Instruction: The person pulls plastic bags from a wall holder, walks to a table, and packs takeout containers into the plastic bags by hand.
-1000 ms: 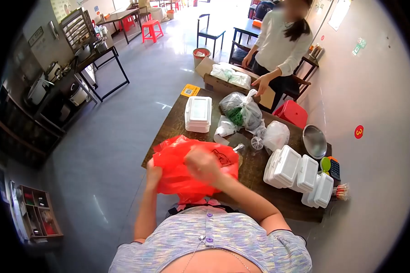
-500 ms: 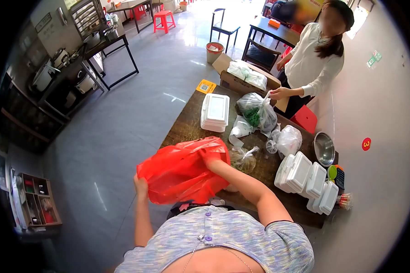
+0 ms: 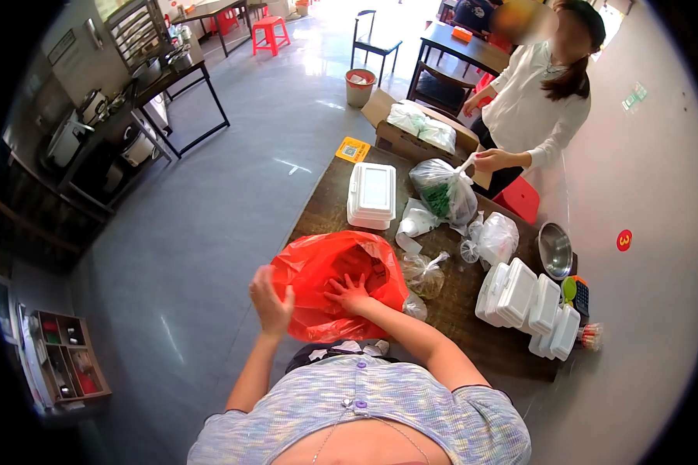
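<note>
A red plastic bag gapes wide in front of my body, at the near left edge of the table. My right hand reaches into its mouth with fingers spread against the red film. Beside the bag's left rim is my left hand, thumb apart from the fingers, with nothing visible in it. Just beyond the bag stand stacked white foam boxes. Knotted clear bags of food lie to its right, contents hard to make out.
Across the wooden table, a co-worker's hand grips a clear bag with greens. More foam boxes, a metal bowl and a calculator line the right side. A cardboard box stands at the far end.
The red bag's mouth has opened toward me. My left hand has come off its edge and risen, and my right hand's fingers have spread inside. The co-worker's bag has shifted slightly right.
</note>
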The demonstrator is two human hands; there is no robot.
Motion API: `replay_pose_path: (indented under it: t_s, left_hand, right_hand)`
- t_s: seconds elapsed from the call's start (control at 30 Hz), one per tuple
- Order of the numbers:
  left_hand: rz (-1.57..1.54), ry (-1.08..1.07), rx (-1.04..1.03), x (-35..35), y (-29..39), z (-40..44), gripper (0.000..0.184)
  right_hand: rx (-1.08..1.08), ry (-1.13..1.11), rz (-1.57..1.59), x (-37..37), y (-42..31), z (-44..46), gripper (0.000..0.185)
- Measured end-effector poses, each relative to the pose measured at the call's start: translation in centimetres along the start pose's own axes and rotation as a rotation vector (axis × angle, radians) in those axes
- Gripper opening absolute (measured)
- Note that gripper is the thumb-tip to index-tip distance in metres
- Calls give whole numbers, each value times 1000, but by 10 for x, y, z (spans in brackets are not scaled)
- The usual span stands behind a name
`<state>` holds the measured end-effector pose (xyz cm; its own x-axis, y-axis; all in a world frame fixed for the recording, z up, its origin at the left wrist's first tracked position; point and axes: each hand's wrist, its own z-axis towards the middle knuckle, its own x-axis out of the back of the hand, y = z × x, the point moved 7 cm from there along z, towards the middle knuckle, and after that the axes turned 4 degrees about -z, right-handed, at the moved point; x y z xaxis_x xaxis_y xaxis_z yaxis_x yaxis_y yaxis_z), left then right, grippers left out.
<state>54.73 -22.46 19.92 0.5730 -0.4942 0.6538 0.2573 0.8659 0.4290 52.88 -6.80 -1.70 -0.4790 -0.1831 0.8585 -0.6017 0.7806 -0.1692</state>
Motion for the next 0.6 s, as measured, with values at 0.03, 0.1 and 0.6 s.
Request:
replay_pose_path:
  t_s: [0.03, 0.1, 0.6]
  left_hand:
    - [-207, -45, -104, -4, 23, 3, 26]
    - [-613, -388, -141, -39, 49, -8, 27]
    - [-754, -915, 1001, -234, -156, -109, 35]
  right_hand:
    - [-4, -7, -9, 2, -1, -1, 69]
    - [-4, -27, -25, 10, -4, -4, 70]
    - [-465, 125, 871, -63, 95, -23, 57]
